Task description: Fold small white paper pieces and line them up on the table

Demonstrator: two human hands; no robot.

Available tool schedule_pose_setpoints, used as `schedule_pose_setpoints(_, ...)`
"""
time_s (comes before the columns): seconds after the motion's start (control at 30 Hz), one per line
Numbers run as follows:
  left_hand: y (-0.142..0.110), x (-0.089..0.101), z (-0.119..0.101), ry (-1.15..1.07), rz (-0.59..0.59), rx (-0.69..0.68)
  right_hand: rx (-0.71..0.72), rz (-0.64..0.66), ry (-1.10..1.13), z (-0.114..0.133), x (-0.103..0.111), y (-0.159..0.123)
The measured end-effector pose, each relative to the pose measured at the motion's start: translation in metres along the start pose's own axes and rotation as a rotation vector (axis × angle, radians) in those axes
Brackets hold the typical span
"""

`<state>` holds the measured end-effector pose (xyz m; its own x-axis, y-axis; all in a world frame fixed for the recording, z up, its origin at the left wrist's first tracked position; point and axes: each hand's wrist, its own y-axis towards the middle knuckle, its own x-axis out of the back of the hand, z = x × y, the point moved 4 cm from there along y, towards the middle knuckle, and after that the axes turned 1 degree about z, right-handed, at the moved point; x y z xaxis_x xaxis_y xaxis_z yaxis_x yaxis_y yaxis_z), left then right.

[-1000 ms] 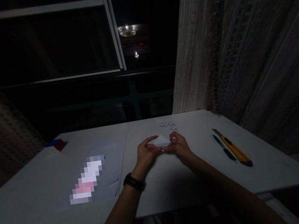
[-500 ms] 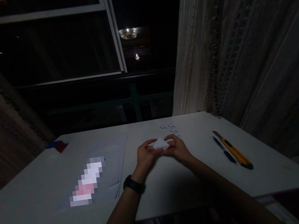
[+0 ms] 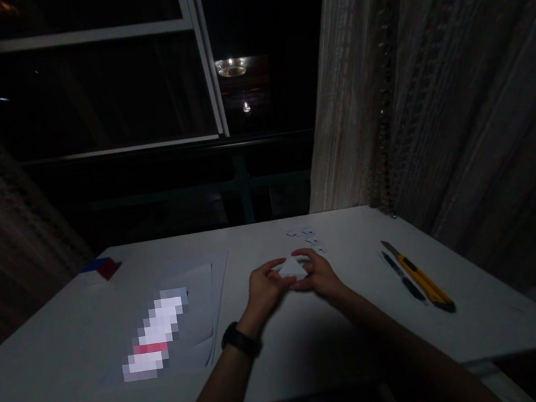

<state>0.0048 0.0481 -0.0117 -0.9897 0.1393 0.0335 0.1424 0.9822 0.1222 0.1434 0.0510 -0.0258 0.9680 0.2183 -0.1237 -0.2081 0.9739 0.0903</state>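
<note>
A small folded white paper piece point(image 3: 291, 267), roughly triangular, is pinched between both my hands over the middle of the white table point(image 3: 316, 334). My left hand point(image 3: 264, 289), with a black watch on its wrist, grips the paper's left side with curled fingers. On the paper's right side my right hand point(image 3: 319, 275) closes thumb and fingers round it. Several tiny white paper scraps point(image 3: 309, 238) lie just beyond my hands.
A yellow utility knife point(image 3: 421, 279) and a dark pen point(image 3: 402, 278) lie at the right. White sheets point(image 3: 197, 304) with a blurred patch lie at the left, a red-and-blue block point(image 3: 100, 268) at the far left corner. Curtains hang right, a dark window behind.
My hands with the paper have sunk slightly towards the table and drawn closer together; the right fingers now curl further over the paper. The view has tilted a little.
</note>
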Motion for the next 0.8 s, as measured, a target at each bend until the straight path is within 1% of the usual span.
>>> schedule_pose_setpoints(0.13, -0.001, -0.003, 0.0, -0.022, 0.035, -0.001, 0.015, 0.002, -0.052, 0.003, 0.001, -0.001)
schedule_pose_setpoints(0.23, -0.003, -0.003, -0.002, -0.019, 0.037, 0.022, 0.03, 0.023, -0.068, 0.005, -0.001, -0.002)
schedule_pose_setpoints(0.4, -0.004, -0.005, -0.003, -0.009, 0.111, 0.048, 0.037, 0.036, -0.107, 0.007, -0.002, -0.004)
schedule_pose_setpoints(0.5, -0.002, -0.002, 0.003, 0.024, 0.085, 0.057, 0.077, 0.033, -0.135, 0.006, -0.003, -0.004)
schedule_pose_setpoints(0.6, 0.002, 0.001, 0.01, 0.071, 0.029, 0.061, 0.091, 0.078, -0.11, 0.002, -0.004, -0.003)
schedule_pose_setpoints(0.7, 0.004, 0.002, 0.014, 0.061, -0.025, 0.037, 0.097, 0.114, -0.109, -0.001, -0.006, -0.003)
schedule_pose_setpoints(0.8, 0.004, 0.003, 0.016, 0.046, -0.042, 0.014, 0.123, 0.094, -0.157, 0.0, -0.006, -0.003)
